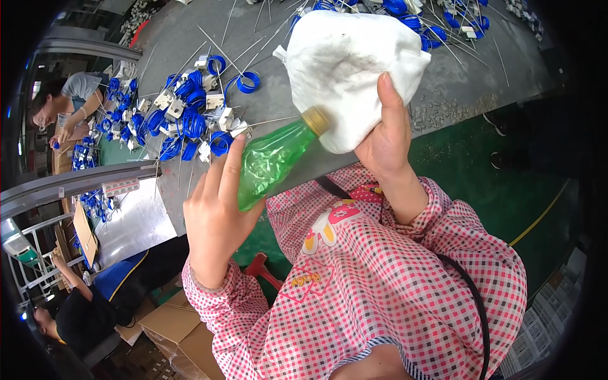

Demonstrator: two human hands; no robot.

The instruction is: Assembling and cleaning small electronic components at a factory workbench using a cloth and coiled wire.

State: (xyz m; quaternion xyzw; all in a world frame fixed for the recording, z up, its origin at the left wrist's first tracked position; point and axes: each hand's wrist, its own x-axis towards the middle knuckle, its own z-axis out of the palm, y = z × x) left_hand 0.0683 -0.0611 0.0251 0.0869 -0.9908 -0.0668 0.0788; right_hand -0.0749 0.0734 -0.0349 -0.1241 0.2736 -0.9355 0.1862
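Note:
My left hand (218, 212) is closed round a green plastic bottle (272, 161), tilted so that its gold cap (315, 120) points up and to the right. The cap touches, or nearly touches, a white cloth (345, 76) with a grey smudge on its face. My right hand (388, 136) holds this cloth from below and behind, its thumb lying on the front; the other fingers are hidden by the cloth. Beyond the bottle lies a pile of blue coiled wires (190, 114) with white blocks and thin metal rods.
More blue coils (434, 35) lie at the far side of the grey table (266, 101). Small bits (443, 117) are scattered near its right edge. At the left, one person (79, 101) handles blue parts and another person (82, 310) sits lower down. Cardboard boxes (177, 329) stand at lower left.

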